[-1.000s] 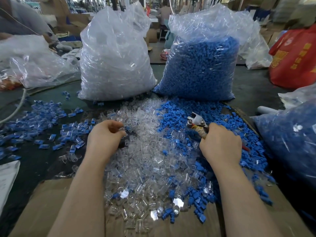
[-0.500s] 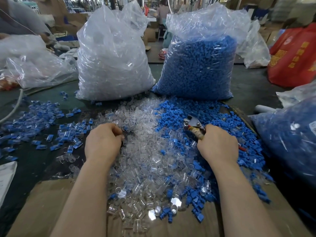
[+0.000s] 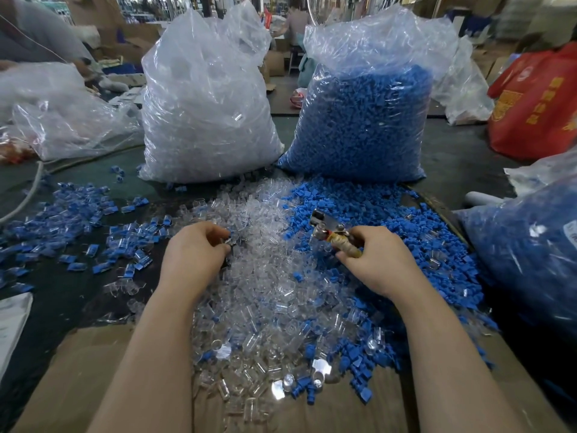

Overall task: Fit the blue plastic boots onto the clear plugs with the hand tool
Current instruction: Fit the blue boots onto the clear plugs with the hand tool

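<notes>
Right hand (image 3: pixel 379 264) grips the hand tool (image 3: pixel 335 234) over loose clear plugs (image 3: pixel 265 276).

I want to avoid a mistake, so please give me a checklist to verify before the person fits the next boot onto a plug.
1. Metal hand tool with tape-wrapped handle gripped in the right hand: ok.
2. Tool's metal head free above the pile: ok.
3. Left hand holding one clear plastic plug: cannot tell, its fingers curl into the heap of clear plugs.
4. Loose blue plastic boots near the tool: ok.
5. Boot already loaded on the tool: cannot tell.
</notes>
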The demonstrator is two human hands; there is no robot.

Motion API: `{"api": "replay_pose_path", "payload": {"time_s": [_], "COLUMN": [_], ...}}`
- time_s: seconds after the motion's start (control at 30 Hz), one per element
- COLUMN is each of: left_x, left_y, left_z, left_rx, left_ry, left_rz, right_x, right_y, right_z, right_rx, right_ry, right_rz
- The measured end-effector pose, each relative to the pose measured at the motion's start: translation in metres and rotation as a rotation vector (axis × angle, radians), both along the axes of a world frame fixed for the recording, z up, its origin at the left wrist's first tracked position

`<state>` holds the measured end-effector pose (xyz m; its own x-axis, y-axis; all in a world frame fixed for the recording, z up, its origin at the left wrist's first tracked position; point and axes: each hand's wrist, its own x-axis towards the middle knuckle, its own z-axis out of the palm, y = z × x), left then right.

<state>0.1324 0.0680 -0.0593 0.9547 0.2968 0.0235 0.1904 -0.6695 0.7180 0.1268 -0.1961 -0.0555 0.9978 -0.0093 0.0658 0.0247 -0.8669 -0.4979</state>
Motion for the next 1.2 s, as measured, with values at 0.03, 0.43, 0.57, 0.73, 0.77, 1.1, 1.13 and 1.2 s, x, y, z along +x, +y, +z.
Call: {"api": "replay_pose_path", "payload": {"time_s": [0.03,0.43,0.57,0.73,0.77,1.1,1.13,1.2], "left_x": [0.000,0.002,0.004,0.005,0.004,-0.005,-0.006,-0.008], "left_y": [0.000,-0.004,-0.004,-0.001,-0.002,-0.007,-0.010,-0.019], "left_z": [0.000,-0.002,-0.003,-0.003,-0.003,0.016,0.021,0.029], "left_rx": [0.000,0.053,0.058,0.047,0.048,-0.353,-0.473,-0.674], "left_ry": [0.001,0.045,0.066,0.042,0.028,-0.133,-0.140,-0.156], "left_rz": [-0.013,-0.118,-0.112,-0.133,-0.136,-0.155,-0.185,-0.246], "right_x": [0.000,-0.002,-0.001,-0.003,-0.003,-0.008,-0.009,-0.010], "right_y": [0.000,0.005,0.008,0.010,0.010,0.011,0.013,0.016], "right_z": [0.000,0.003,0.004,0.005,0.006,0.008,0.010,0.013], "right_rx": [-0.002,0.251,0.259,0.350,0.372,0.547,0.570,0.627], "right_ry": [-0.001,-0.105,-0.103,-0.148,-0.146,-0.100,-0.122,-0.167], "right_rz": [0.003,-0.102,-0.129,-0.112,-0.102,0.070,0.073,0.071]}}
